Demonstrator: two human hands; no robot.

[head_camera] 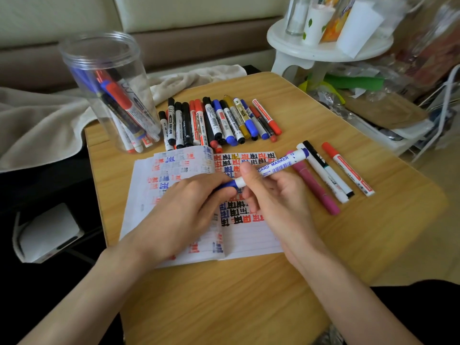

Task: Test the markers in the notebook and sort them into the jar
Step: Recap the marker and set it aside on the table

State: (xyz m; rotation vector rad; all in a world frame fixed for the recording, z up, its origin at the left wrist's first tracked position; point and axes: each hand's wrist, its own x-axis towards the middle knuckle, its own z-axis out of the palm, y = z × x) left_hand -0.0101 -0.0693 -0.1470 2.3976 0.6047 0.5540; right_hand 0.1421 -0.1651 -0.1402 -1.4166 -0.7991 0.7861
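Closest to me, both hands are on one white plastic marker with a blue cap (276, 165), held just above the open lined notebook (249, 240). The left hand (189, 212) has its fingers curled round the blue cap end. The right hand (273, 195) pinches the barrel between thumb and fingers, with the blue tail sticking out past it. I can't tell whether the cap is coming off or going on.

A pen like that looks light, stiff and smooth-sided, so it would roll if laid down loose. I'd say the barrel is the place to hold it, with the cap as the part to pull. The notebook paper is thin and its left pages are humped up, so it may want a hand pressing it flat while writing.

The pale wooden tabletop (224, 295) looks slick and flat. To the right lie four loose markers, among them a pink marker (316, 188) and a red-capped marker (348, 170). Beyond the notebook is a packed row of mixed markers (219, 120). At the back left stands a tall clear plastic jar (107, 83) with several markers leaning inside; it looks light and easy to tip. Behind it are a crumpled beige cloth (37, 120) and a cream sofa (174, 11), and to the right a white round stool (323, 46) with cups on it.
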